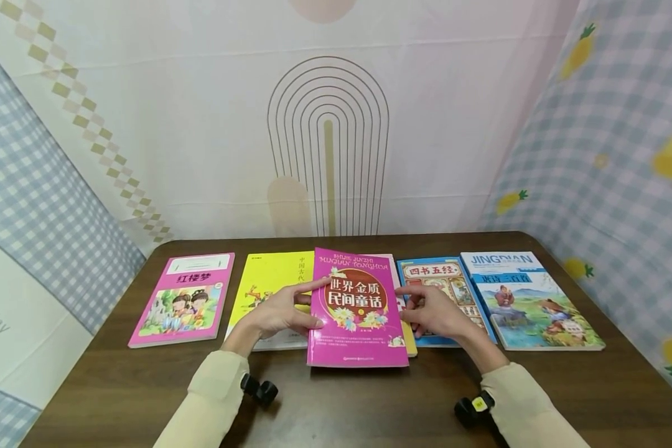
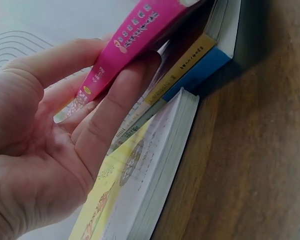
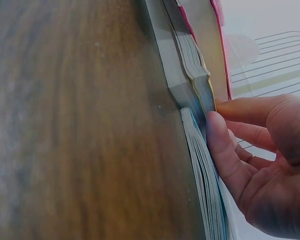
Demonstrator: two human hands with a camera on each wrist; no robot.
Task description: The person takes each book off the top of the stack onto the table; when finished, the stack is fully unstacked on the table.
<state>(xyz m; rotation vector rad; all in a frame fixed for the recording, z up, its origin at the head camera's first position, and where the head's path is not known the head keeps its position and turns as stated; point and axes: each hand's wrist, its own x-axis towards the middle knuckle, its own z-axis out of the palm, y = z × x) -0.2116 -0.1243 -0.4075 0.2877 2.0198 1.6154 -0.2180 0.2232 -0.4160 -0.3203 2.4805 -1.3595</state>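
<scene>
Both forearms reach in from the near edge of the table (image 1: 117, 386), angled toward the middle. The left hand (image 1: 280, 311) grips the left edge of the magenta book (image 1: 358, 311), thumb on the cover and fingers curled under. The right hand (image 1: 434, 311) touches its right edge with loosely spread fingers. The book lies middle of the row, over a yellow book (image 1: 269, 274), its long axis near-to-far, title upright toward the person, near end overhanging the others.

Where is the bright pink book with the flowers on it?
In the head view, the bright pink book is mid-table, held between both hands, lying over the yellow book and beside the blue book.
</scene>
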